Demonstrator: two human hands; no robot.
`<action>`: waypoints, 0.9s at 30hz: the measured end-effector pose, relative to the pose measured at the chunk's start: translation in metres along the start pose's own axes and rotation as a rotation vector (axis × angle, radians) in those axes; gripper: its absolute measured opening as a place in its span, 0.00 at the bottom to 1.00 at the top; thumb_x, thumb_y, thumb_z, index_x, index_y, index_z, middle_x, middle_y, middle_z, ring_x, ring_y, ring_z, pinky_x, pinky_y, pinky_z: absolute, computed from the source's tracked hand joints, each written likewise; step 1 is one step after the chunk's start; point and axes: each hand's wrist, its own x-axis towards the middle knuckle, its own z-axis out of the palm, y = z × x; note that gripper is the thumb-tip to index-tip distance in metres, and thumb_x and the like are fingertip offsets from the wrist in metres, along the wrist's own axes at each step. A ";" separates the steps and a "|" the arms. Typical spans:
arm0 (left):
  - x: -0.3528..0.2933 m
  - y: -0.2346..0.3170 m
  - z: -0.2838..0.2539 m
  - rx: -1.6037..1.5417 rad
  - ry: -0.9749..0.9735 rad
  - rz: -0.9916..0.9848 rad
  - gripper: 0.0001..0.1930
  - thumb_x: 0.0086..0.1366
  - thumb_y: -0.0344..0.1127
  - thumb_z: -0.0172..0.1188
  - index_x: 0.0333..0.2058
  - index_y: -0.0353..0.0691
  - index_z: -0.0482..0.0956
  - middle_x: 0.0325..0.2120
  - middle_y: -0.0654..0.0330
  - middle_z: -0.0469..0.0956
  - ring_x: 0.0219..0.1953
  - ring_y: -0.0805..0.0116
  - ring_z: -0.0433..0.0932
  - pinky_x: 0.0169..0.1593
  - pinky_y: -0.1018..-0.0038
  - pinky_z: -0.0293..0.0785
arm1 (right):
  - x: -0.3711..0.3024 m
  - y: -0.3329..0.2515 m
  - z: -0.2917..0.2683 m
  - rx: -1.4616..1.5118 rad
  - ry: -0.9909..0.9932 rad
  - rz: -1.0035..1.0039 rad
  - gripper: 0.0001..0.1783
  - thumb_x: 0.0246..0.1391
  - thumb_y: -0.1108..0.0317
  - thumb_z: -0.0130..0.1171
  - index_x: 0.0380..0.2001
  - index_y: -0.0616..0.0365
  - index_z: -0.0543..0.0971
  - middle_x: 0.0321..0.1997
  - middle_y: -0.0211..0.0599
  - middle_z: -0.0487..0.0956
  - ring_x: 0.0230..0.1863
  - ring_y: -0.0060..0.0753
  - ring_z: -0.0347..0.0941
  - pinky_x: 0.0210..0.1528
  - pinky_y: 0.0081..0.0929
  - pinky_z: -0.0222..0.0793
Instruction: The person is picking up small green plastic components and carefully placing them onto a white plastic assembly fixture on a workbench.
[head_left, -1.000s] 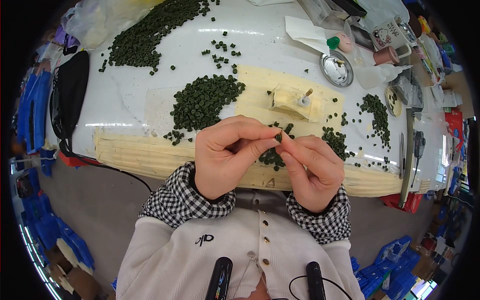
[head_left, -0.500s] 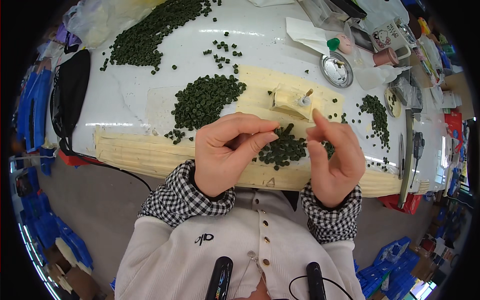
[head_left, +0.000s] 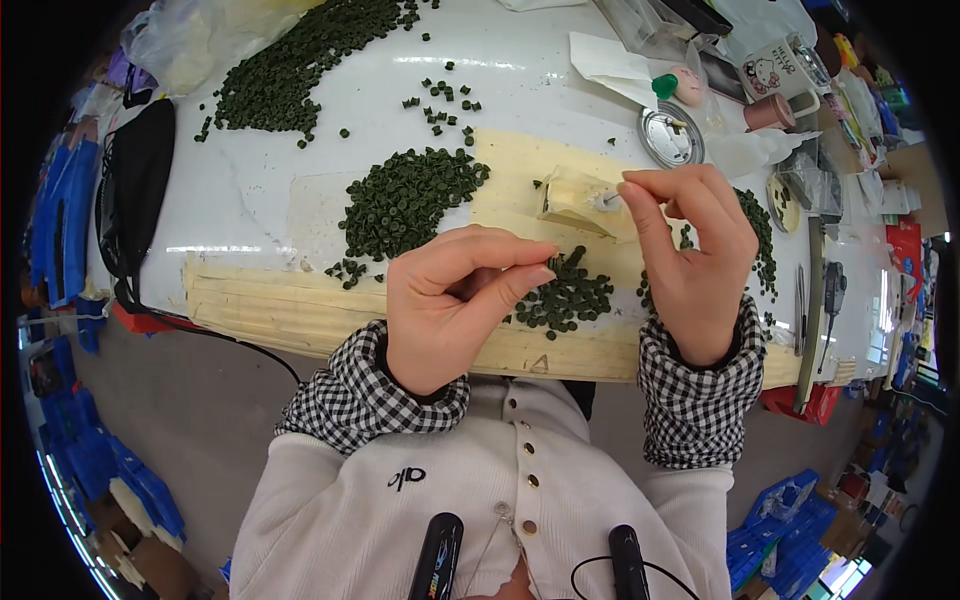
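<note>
My left hand [head_left: 455,300] is closed in a pinch, thumb and forefinger tips meeting at a small dark green part [head_left: 554,258]. Further right, my right hand [head_left: 695,240] pinches the upper end of a thin stick [head_left: 609,197]. That stick rises from a small pale yellow block [head_left: 578,198] wrapped in tape, lying on a pale yellow sheet [head_left: 510,155]. Below the block, between my hands, lies a small pile of dark green ring-like parts [head_left: 568,300]. A larger pile of such parts [head_left: 405,205] is just beyond my left hand.
The biggest heap of green parts [head_left: 290,75] spreads at the far left, beside clear plastic bags [head_left: 190,45]. A round metal lid [head_left: 670,137], a squeeze bottle [head_left: 755,150] and a mug [head_left: 785,75] stand at the right. Tweezers [head_left: 799,310] lie near the right edge.
My right hand has moved right and away from me, from open space near the small pile to the stick on the block. My left hand has hardly moved.
</note>
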 end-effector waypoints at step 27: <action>0.000 0.002 0.002 -0.034 -0.012 -0.010 0.09 0.58 0.17 0.60 0.39 0.30 0.80 0.36 0.54 0.80 0.35 0.75 0.77 0.38 0.83 0.72 | -0.016 -0.028 0.004 0.620 0.018 0.071 0.03 0.56 0.78 0.56 0.34 0.67 0.74 0.31 0.42 0.77 0.30 0.33 0.76 0.34 0.22 0.72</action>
